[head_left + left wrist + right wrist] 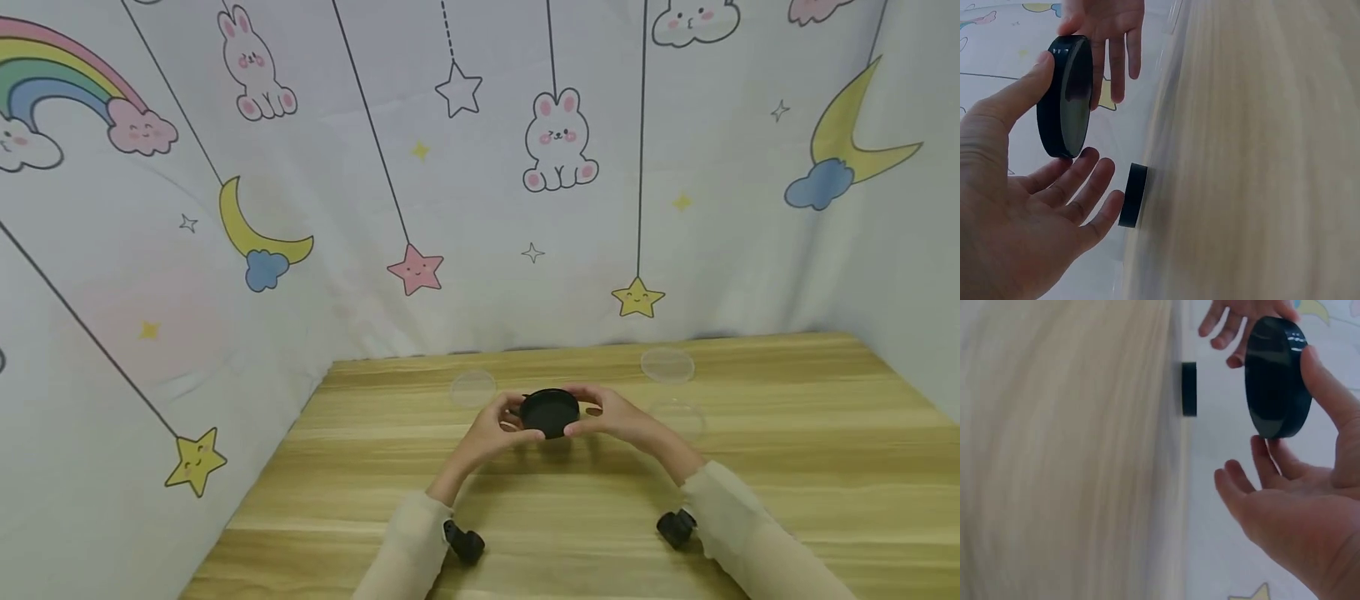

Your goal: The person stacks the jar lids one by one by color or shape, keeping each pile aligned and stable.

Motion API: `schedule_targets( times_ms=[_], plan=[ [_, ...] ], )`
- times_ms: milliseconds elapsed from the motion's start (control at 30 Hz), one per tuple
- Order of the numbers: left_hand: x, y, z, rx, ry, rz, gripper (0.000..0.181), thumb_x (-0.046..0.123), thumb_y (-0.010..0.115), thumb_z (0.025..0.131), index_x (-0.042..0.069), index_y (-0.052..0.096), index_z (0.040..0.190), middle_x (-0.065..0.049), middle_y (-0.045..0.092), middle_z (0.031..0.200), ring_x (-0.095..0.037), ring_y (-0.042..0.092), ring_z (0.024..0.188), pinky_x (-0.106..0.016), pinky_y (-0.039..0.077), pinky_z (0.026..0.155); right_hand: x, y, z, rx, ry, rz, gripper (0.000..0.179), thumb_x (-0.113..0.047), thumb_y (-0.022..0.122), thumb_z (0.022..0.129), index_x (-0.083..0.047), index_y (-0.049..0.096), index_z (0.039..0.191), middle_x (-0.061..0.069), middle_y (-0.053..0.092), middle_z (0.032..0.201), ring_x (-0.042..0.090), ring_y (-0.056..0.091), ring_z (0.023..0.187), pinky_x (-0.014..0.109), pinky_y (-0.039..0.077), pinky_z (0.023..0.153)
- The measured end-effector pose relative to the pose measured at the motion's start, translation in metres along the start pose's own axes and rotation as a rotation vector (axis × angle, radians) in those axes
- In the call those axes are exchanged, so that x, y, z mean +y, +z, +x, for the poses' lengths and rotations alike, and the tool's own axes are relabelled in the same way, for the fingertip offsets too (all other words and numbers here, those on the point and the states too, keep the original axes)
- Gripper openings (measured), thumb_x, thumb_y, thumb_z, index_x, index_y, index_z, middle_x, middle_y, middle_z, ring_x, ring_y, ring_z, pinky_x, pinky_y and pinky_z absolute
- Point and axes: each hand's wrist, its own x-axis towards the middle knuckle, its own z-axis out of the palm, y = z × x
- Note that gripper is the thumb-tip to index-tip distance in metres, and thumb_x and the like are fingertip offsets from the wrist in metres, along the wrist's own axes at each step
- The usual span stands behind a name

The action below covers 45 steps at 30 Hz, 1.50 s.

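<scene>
Both hands hold up a shallow black round lid [550,414] over the wooden table, its dark hollow face turned toward the head camera. My left hand [491,429] pinches its left edge, the thumb at the near rim and fingertips at the lower edge in the left wrist view. On the opposite edge my right hand [622,418] pinches it in the same way, with its other fingers spread loosely. Beyond the hands, a second flat black round piece [1133,195] lies on the table; the held lid mostly hides it in the head view.
Several clear round discs lie on the wooden table [360,475]: one disc [472,388] at the back left, another disc [667,365] at the back right, and a third disc [678,414] partly behind the right forearm. A patterned white cloth [487,208] hangs along the table's back edge.
</scene>
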Motion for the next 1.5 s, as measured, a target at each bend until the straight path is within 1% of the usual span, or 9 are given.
schedule_targets(
  times_ms=[133, 333, 467, 600, 767, 1033, 1200, 1300, 1500],
  plan=[
    [-0.005, -0.004, -0.004, -0.023, -0.009, -0.018, 0.064, 0.034, 0.079, 0.081, -0.001, 0.048, 0.126, -0.022, 0.056, 0.121, -0.025, 0.061, 0.102, -0.036, 0.053, 0.092, 0.004, 0.007, 0.004, -0.002, 0.016, 0.019, 0.077, -0.024, 0.075, 0.085, -0.001, 0.037, 0.147, 0.024, 0.039, 0.151, 0.044, 0.031, 0.142, 0.062, 0.029, 0.112],
    [-0.014, -0.004, -0.01, 0.012, -0.026, -0.003, 0.069, 0.038, 0.082, 0.078, -0.002, 0.049, 0.125, -0.021, 0.057, 0.122, -0.026, 0.062, 0.104, -0.039, 0.053, 0.093, 0.012, 0.017, 0.005, -0.025, -0.023, 0.028, 0.078, -0.022, 0.077, 0.084, 0.004, 0.037, 0.146, 0.027, 0.042, 0.148, 0.046, 0.036, 0.139, 0.062, 0.029, 0.112],
    [-0.02, 0.0, -0.016, 0.037, -0.059, 0.037, 0.064, 0.035, 0.083, 0.077, 0.002, 0.051, 0.123, -0.016, 0.059, 0.12, -0.022, 0.059, 0.106, -0.039, 0.05, 0.096, 0.017, 0.023, 0.002, -0.029, -0.035, -0.026, 0.078, -0.024, 0.077, 0.084, 0.006, 0.039, 0.144, 0.027, 0.043, 0.147, 0.045, 0.036, 0.139, 0.059, 0.027, 0.114],
    [-0.026, 0.003, -0.02, 0.026, -0.073, 0.072, 0.062, 0.033, 0.083, 0.077, 0.005, 0.053, 0.122, -0.013, 0.058, 0.122, -0.024, 0.055, 0.115, -0.043, 0.043, 0.102, 0.023, 0.028, -0.002, -0.018, -0.027, -0.068, 0.079, -0.026, 0.079, 0.082, 0.006, 0.04, 0.144, 0.027, 0.043, 0.148, 0.045, 0.034, 0.14, 0.059, 0.026, 0.114],
    [-0.028, 0.004, -0.019, 0.011, -0.05, 0.073, 0.063, 0.03, 0.084, 0.076, 0.002, 0.053, 0.123, -0.016, 0.057, 0.127, -0.031, 0.05, 0.126, -0.049, 0.037, 0.11, 0.025, 0.031, -0.004, -0.007, -0.03, -0.069, 0.079, -0.025, 0.079, 0.082, 0.005, 0.04, 0.144, 0.027, 0.042, 0.148, 0.046, 0.032, 0.141, 0.061, 0.025, 0.114],
    [-0.028, 0.002, -0.014, 0.005, -0.019, 0.119, 0.07, 0.029, 0.083, 0.077, -0.001, 0.053, 0.132, -0.018, 0.056, 0.134, -0.034, 0.05, 0.129, -0.05, 0.038, 0.109, 0.022, 0.03, -0.002, 0.026, -0.034, -0.14, 0.079, -0.025, 0.078, 0.083, 0.006, 0.039, 0.144, 0.028, 0.041, 0.148, 0.047, 0.031, 0.141, 0.062, 0.026, 0.113],
    [-0.03, 0.001, -0.013, 0.002, 0.013, 0.124, 0.068, 0.022, 0.083, 0.078, -0.004, 0.054, 0.134, -0.019, 0.056, 0.138, -0.035, 0.048, 0.133, -0.051, 0.035, 0.113, 0.023, 0.033, 0.0, 0.056, -0.035, -0.17, 0.078, -0.023, 0.079, 0.083, 0.006, 0.04, 0.144, 0.028, 0.041, 0.148, 0.047, 0.03, 0.141, 0.063, 0.024, 0.114],
    [-0.033, 0.0, -0.015, 0.008, 0.027, 0.115, 0.068, 0.016, 0.082, 0.078, -0.004, 0.053, 0.136, -0.02, 0.056, 0.139, -0.036, 0.046, 0.135, -0.053, 0.032, 0.115, 0.025, 0.038, 0.004, 0.074, -0.031, -0.164, 0.076, -0.02, 0.079, 0.082, 0.006, 0.041, 0.143, 0.028, 0.041, 0.148, 0.047, 0.03, 0.141, 0.062, 0.024, 0.114],
    [-0.034, -0.007, -0.017, 0.03, -0.018, 0.101, 0.071, 0.014, 0.082, 0.078, -0.005, 0.049, 0.139, -0.022, 0.05, 0.144, -0.039, 0.04, 0.139, -0.052, 0.029, 0.117, 0.025, 0.044, 0.014, 0.097, -0.023, -0.17, 0.075, -0.019, 0.08, 0.081, 0.004, 0.044, 0.142, 0.026, 0.046, 0.146, 0.046, 0.034, 0.14, 0.061, 0.027, 0.113]
  ],
)
